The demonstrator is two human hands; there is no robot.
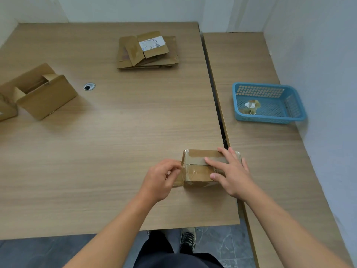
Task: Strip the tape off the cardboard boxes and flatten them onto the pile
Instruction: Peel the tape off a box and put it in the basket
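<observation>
A small taped cardboard box (197,171) lies near the front right corner of the left table. My right hand (229,175) presses flat on its top with straight fingers. At the box's left end my left hand (162,178) pinches a strip of clear tape (178,177) that is peeling away from the cardboard. A pile of flattened boxes (147,52) lies at the back of the table, the top one bearing a white label.
An opened cardboard box (43,93) sits at the left edge with part of another box (6,111) beside it. A blue plastic basket (268,102) holding tape scraps stands on the right table. A cable hole (89,86) is in the tabletop. A gap separates the two tables.
</observation>
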